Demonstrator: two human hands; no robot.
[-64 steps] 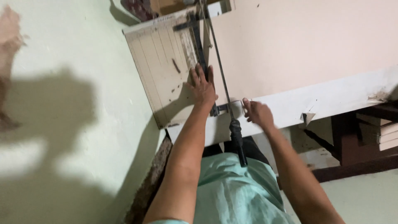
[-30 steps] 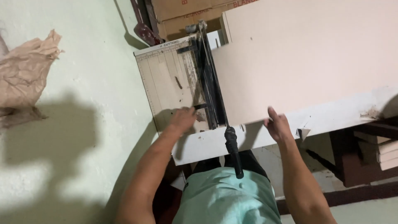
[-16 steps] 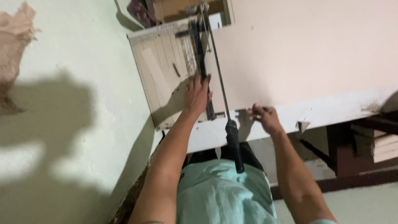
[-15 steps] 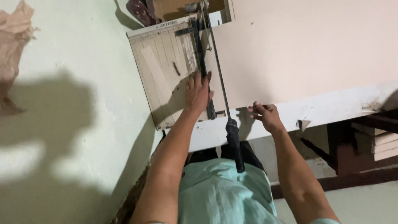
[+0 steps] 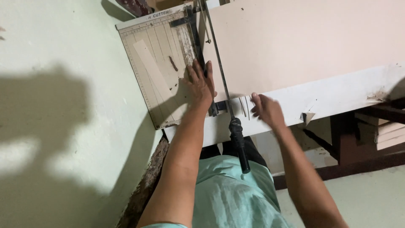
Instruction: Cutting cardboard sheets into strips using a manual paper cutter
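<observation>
Cutter (image 5: 160,63) board scuffed, L hand (image 5: 200,84) prob. pressing.

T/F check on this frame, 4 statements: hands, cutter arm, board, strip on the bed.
1. The left hand presses flat on the paper cutter beside its blade rail. True.
2. The right hand grips the black handle. False: it rests on the white table edge, and the handle is free.
3. A large beige board lies to the right of the cutting arm. True.
4. The cutter bed holds a pair of scissors. False: a narrow beige strip lies on it.
</observation>
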